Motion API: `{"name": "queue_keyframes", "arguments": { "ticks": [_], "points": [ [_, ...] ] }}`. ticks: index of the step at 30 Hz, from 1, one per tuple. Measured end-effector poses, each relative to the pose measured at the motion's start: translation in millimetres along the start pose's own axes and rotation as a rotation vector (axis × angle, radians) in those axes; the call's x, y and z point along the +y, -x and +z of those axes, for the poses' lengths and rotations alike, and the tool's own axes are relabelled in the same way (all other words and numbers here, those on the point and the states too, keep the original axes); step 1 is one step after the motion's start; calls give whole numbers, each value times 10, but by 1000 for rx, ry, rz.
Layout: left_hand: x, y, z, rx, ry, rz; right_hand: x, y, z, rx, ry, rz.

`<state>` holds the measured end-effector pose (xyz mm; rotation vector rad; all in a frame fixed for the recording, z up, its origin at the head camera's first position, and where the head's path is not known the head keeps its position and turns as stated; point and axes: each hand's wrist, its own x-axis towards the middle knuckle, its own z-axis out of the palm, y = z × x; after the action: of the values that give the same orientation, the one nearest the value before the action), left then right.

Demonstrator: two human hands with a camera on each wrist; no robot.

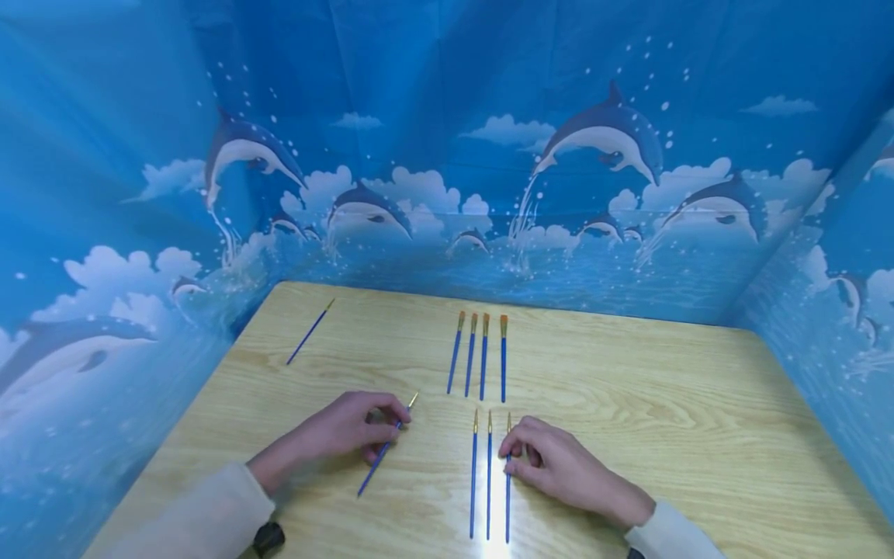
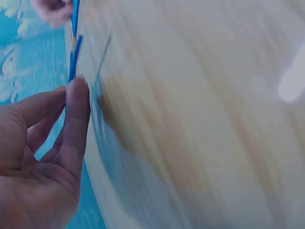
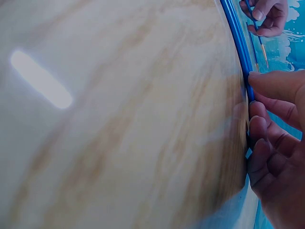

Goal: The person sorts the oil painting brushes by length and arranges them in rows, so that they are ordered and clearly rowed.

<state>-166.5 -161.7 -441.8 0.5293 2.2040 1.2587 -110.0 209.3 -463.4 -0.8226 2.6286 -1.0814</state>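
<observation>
Between thumb and fingers, my left hand [image 1: 356, 425] pinches a thin blue paintbrush [image 1: 375, 469] with a gold ferrule. It is slanted, its tip pointing up and to the right in the head view. My right hand [image 1: 559, 466] pinches the blue handle of a round-tipped paintbrush [image 1: 507, 508], the rightmost of three lying side by side. The middle brush [image 1: 489, 489] and the left brush [image 1: 472, 489] lie parallel to it. In the right wrist view, thumb and fingertips close around a blue handle [image 3: 243, 45] at the table's surface.
Beyond the hands, several flat paintbrushes [image 1: 483, 365] with orange-brown bristles lie in a row. One thin paintbrush [image 1: 310, 334] lies alone at the far left of the wood-grain table [image 1: 649, 380]. A blue dolphin-print sheet [image 1: 433, 147] hangs around the table's back and sides.
</observation>
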Motion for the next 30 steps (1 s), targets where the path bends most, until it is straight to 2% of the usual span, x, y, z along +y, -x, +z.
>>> {"name": "queue_keyframes", "arguments": {
  "ticks": [5,8,12,19,22,30],
  "points": [
    [124,-64,263,-14,61,-2,-5,3,1,4,1,1],
    [190,-115,413,-18,47,-4,-16,-3,-2,5,9,3],
    [259,-190,573,-11,-73,6,-30,-18,-5,7,27,5],
    [338,-281,707,43,-361,107,-43,-24,-6,7,39,15],
    [355,-295,734,62,-422,121,-44,-24,-3,12,53,9],
    [351,-303,775,64,-494,129,-48,-24,-9,9,67,8]
  ]
}}
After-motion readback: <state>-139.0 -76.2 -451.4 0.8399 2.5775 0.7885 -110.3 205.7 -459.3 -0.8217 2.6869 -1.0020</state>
